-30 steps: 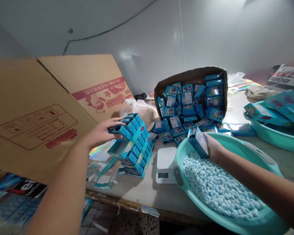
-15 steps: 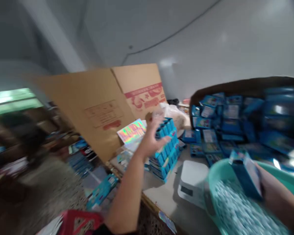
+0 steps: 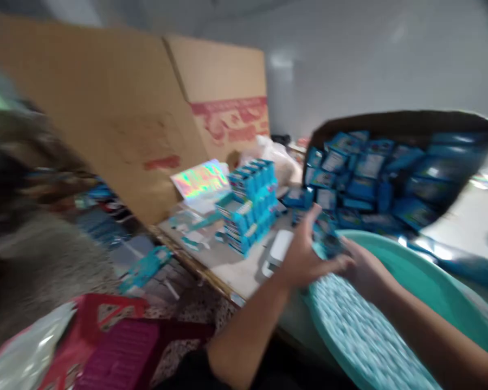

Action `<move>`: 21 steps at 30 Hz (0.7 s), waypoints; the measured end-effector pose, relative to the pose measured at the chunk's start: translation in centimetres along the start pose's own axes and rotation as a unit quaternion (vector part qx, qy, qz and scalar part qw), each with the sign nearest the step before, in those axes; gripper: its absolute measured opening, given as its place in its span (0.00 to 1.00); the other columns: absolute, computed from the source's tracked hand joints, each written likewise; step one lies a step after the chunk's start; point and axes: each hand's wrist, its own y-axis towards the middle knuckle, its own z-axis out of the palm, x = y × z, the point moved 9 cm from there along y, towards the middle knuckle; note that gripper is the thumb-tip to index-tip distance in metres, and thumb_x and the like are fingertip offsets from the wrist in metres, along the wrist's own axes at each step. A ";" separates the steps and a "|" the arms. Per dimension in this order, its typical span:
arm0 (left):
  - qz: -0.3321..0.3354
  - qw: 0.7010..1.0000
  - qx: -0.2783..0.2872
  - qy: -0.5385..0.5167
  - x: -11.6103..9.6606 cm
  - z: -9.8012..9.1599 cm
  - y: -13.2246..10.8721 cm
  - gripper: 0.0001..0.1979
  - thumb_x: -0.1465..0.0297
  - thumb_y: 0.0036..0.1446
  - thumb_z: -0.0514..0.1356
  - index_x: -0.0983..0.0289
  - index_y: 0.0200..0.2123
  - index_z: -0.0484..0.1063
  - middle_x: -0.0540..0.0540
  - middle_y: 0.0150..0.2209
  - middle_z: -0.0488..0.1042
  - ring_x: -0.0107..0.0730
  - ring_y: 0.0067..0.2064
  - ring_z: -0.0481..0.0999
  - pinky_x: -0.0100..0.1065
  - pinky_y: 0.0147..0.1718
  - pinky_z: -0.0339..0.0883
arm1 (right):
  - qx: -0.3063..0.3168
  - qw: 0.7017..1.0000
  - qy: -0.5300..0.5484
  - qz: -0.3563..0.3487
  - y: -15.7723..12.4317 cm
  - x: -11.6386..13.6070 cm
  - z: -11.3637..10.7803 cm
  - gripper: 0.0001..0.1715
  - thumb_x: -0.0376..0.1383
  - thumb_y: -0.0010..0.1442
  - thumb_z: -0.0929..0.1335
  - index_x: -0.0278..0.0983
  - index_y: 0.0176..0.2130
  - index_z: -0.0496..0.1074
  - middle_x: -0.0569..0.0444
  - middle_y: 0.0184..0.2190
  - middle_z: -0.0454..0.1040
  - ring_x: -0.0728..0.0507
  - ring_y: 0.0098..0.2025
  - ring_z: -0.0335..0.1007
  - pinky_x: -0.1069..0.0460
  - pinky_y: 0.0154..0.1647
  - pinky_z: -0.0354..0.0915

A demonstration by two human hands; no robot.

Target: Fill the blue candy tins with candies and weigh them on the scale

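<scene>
Right hand (image 3: 361, 271): fingers gripping small blue carton (image 3: 327, 236), right of frame centre. Left hand (image 3: 303, 260): thumb and fingers spread, contact blurred. Below: smooth turquoise basin (image 3: 410, 279), rounded pale-blue pieces (image 3: 361, 327).

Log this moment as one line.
right hand: holding blue box | left hand: at box, contact unclear | teal tub: pale-blue pieces inside

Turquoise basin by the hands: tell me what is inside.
Inside the turquoise basin lies a mass of small pale-blue pieces, blurred. The right hand and forearm cover part of the interior; the bottom beneath the pieces cannot be seen.
</scene>
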 end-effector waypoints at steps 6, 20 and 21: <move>0.029 0.979 -0.076 0.185 7.1 -4.5 2.6 0.49 0.59 0.46 0.75 0.61 0.67 0.59 0.66 0.67 0.64 0.56 0.69 0.62 0.55 0.69 0.56 | -0.025 0.929 -0.369 -0.026 0.8 -2.6 -3.7 0.09 0.34 0.66 0.63 0.36 0.43 0.72 0.42 0.50 0.70 0.33 0.58 0.66 0.40 0.61 0.60; -0.026 0.988 0.064 -0.136 16.7 -4.2 5.0 0.42 0.33 0.54 0.52 0.47 0.65 0.59 0.58 0.63 0.71 0.51 0.66 0.68 0.51 0.59 0.69 | 0.212 0.786 -0.581 -0.011 0.0 -6.0 0.0 0.46 0.50 0.54 0.73 0.38 0.66 0.62 0.41 0.56 0.66 0.31 0.51 0.72 0.41 0.48 0.71; -0.020 0.990 0.028 -0.140 16.7 -4.7 4.9 0.37 0.35 0.58 0.50 0.48 0.62 0.63 0.57 0.60 0.73 0.49 0.65 0.70 0.50 0.59 0.69 | 0.212 0.791 -0.573 -0.014 0.1 -6.2 0.0 0.45 0.49 0.53 0.74 0.40 0.65 0.63 0.43 0.55 0.67 0.33 0.48 0.74 0.42 0.46 0.71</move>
